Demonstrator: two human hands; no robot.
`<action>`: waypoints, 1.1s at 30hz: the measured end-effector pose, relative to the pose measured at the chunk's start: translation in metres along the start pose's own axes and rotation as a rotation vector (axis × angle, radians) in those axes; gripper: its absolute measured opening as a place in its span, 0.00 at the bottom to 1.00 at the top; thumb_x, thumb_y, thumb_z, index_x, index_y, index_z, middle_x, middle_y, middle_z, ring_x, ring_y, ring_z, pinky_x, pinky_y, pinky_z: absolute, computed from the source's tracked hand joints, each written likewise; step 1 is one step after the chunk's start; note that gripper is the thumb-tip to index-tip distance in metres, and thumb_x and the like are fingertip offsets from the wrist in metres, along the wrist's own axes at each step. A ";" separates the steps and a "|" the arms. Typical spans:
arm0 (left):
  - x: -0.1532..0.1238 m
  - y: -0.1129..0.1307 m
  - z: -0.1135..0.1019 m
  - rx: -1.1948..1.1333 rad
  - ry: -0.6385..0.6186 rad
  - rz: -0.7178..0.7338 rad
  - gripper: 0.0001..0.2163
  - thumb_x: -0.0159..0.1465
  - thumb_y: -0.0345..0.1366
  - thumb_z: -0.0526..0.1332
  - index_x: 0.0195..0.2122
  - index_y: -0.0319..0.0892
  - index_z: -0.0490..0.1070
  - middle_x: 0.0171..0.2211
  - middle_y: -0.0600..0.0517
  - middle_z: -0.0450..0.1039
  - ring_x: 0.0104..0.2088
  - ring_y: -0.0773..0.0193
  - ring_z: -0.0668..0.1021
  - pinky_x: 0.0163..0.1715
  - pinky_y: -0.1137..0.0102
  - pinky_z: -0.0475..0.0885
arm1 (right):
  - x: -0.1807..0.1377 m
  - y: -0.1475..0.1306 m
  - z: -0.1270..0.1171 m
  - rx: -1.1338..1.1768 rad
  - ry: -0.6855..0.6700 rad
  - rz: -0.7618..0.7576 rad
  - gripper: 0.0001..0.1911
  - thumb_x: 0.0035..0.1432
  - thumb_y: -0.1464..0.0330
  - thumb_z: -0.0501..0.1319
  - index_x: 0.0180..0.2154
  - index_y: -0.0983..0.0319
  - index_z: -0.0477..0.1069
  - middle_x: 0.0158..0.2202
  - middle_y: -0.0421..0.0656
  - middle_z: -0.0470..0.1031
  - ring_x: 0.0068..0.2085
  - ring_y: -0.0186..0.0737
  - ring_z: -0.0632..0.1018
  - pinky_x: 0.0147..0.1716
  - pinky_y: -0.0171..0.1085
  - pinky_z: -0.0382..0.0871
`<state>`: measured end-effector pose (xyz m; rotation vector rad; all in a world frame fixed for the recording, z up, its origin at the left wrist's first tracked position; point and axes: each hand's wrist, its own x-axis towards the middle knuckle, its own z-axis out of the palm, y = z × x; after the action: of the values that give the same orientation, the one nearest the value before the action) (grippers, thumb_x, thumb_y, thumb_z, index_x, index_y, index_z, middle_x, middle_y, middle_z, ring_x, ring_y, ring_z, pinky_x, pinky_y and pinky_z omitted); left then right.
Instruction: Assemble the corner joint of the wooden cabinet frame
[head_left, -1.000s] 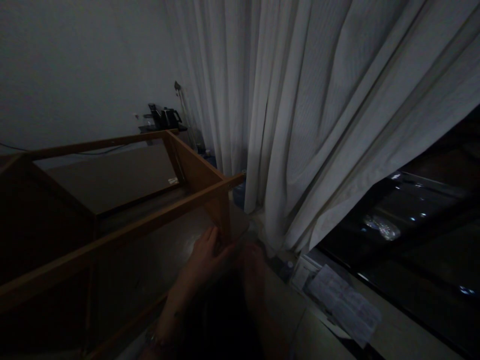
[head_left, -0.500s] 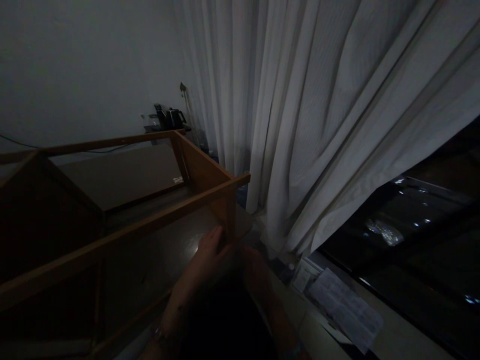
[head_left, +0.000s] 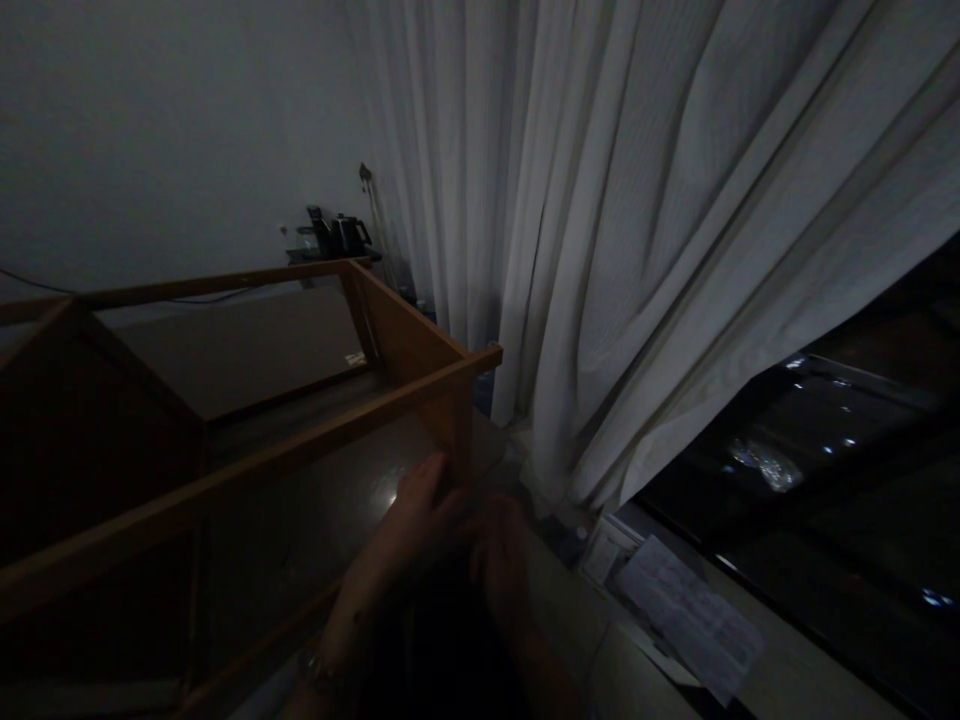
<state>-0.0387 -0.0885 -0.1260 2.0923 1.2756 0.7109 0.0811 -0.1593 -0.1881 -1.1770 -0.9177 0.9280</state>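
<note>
The room is very dim. A wooden frame (head_left: 322,425) of rails and panels, like an unfinished desk or shelf, lies in front of me. My left hand (head_left: 412,520) rests at the foot of its near corner post (head_left: 457,420), fingers stretched toward the wood. My right hand (head_left: 499,545) is just to the right of it, low by the same post; its fingers are lost in shadow. Whether either hand holds a small part I cannot make out.
White curtains (head_left: 637,230) hang right behind the frame's corner. Folded paper sheets (head_left: 686,615) lie on the floor at the right, beside a dark glass pane (head_left: 825,450). A kettle and dark items (head_left: 337,235) stand by the far wall.
The view shifted slightly between one second ago and now. Both hands stay at the corner post's foot; the right hand has edged a little nearer the left.
</note>
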 end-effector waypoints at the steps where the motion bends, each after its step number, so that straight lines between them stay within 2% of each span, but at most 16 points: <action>1: -0.001 0.000 0.000 0.002 0.000 0.001 0.18 0.63 0.44 0.52 0.52 0.44 0.63 0.50 0.44 0.68 0.50 0.54 0.71 0.50 0.57 0.66 | -0.001 -0.002 0.003 0.032 0.008 0.021 0.16 0.66 0.54 0.45 0.45 0.58 0.57 0.26 0.37 0.74 0.13 0.27 0.62 0.10 0.27 0.54; 4: -0.002 -0.001 0.002 0.010 0.014 -0.008 0.19 0.63 0.44 0.52 0.53 0.44 0.62 0.52 0.43 0.68 0.52 0.53 0.70 0.51 0.57 0.65 | 0.000 -0.003 0.005 0.052 0.025 0.021 0.15 0.66 0.54 0.45 0.44 0.58 0.57 0.25 0.37 0.74 0.15 0.28 0.65 0.13 0.28 0.58; 8: -0.001 -0.006 0.005 0.017 0.041 -0.027 0.21 0.62 0.45 0.53 0.54 0.44 0.61 0.53 0.43 0.67 0.53 0.53 0.69 0.52 0.57 0.65 | 0.006 0.003 -0.007 -0.103 0.059 -0.137 0.13 0.65 0.56 0.50 0.41 0.59 0.62 0.29 0.40 0.74 0.25 0.33 0.73 0.26 0.32 0.69; 10: 0.001 -0.008 0.005 0.013 0.031 -0.016 0.20 0.62 0.45 0.53 0.54 0.45 0.62 0.53 0.44 0.68 0.53 0.53 0.70 0.52 0.56 0.65 | 0.010 0.006 -0.015 -0.208 0.061 -0.202 0.13 0.63 0.57 0.53 0.37 0.59 0.67 0.31 0.41 0.74 0.30 0.35 0.74 0.31 0.33 0.70; 13: 0.002 -0.010 0.005 0.001 0.030 -0.001 0.20 0.61 0.46 0.54 0.53 0.46 0.63 0.52 0.45 0.68 0.53 0.52 0.70 0.52 0.56 0.65 | 0.014 0.007 -0.026 -0.303 0.037 -0.230 0.13 0.62 0.58 0.56 0.35 0.60 0.71 0.32 0.41 0.75 0.34 0.37 0.75 0.34 0.34 0.70; 17: 0.002 -0.010 0.005 -0.010 0.022 -0.004 0.20 0.61 0.46 0.54 0.53 0.46 0.62 0.52 0.44 0.68 0.52 0.52 0.70 0.51 0.56 0.66 | 0.018 0.008 -0.039 -0.392 -0.085 -0.363 0.10 0.59 0.61 0.60 0.39 0.57 0.74 0.38 0.43 0.77 0.40 0.40 0.77 0.41 0.38 0.72; 20: 0.002 -0.009 0.006 -0.008 0.025 -0.003 0.20 0.62 0.46 0.53 0.53 0.45 0.63 0.51 0.44 0.68 0.51 0.53 0.71 0.50 0.56 0.66 | 0.022 0.011 -0.047 -0.453 -0.201 -0.459 0.13 0.59 0.61 0.60 0.46 0.54 0.74 0.43 0.43 0.78 0.44 0.43 0.77 0.44 0.42 0.72; 25: 0.001 -0.011 0.007 0.016 0.038 0.008 0.20 0.62 0.45 0.53 0.54 0.44 0.62 0.53 0.43 0.67 0.54 0.53 0.69 0.53 0.56 0.64 | 0.024 0.013 -0.048 -0.498 -0.189 -0.459 0.14 0.61 0.59 0.58 0.47 0.52 0.73 0.43 0.42 0.78 0.43 0.44 0.77 0.44 0.44 0.72; 29: 0.003 -0.013 0.008 0.027 0.028 0.013 0.20 0.62 0.46 0.53 0.53 0.44 0.63 0.53 0.43 0.67 0.53 0.52 0.69 0.52 0.55 0.64 | 0.022 0.007 -0.034 -0.423 -0.037 -0.425 0.12 0.59 0.56 0.60 0.37 0.55 0.78 0.35 0.43 0.78 0.38 0.42 0.77 0.40 0.41 0.72; 31: 0.004 -0.015 0.009 0.025 0.028 0.012 0.20 0.62 0.46 0.53 0.53 0.44 0.63 0.53 0.43 0.67 0.53 0.52 0.69 0.52 0.55 0.64 | 0.021 0.004 -0.025 -0.332 0.048 -0.344 0.16 0.59 0.55 0.59 0.31 0.58 0.77 0.31 0.42 0.77 0.34 0.40 0.76 0.35 0.38 0.71; 33: 0.005 -0.017 0.009 0.022 0.034 0.016 0.21 0.62 0.46 0.53 0.54 0.44 0.62 0.54 0.43 0.66 0.54 0.52 0.69 0.53 0.55 0.64 | 0.020 0.002 -0.017 -0.244 0.099 -0.251 0.20 0.61 0.53 0.55 0.30 0.60 0.75 0.28 0.42 0.75 0.30 0.38 0.75 0.30 0.35 0.70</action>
<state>-0.0401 -0.0797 -0.1436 2.1190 1.2919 0.7454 0.1041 -0.1463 -0.1905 -1.2663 -1.0914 0.5621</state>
